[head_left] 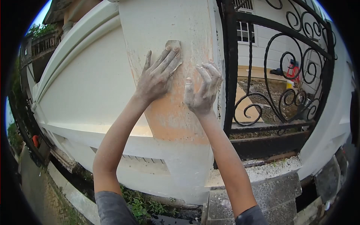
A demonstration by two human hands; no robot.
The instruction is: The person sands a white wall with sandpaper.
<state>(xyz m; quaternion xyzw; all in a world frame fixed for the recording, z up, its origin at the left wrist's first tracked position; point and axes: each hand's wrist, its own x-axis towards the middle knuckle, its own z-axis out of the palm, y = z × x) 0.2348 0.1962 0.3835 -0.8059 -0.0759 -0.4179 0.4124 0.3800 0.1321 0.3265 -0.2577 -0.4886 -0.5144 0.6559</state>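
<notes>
Pressing thin pale sheet (174, 44) against pillar (161, 22) with whitened left hand (155, 78), opened nearly flat; pinning sheet beneath extended fingers, with upper edge projecting past fingertips. Holding right hand (203, 93), likewise whitened, near and to right of left hand, half curled, with thumb apart from fingers, apparently empty; cannot tell whether touching pillar. Noting orange patch (172, 116) on pillar below left hand, white wall (90, 86) to left of left hand, black iron gate (270, 145) to right of right hand.
</notes>
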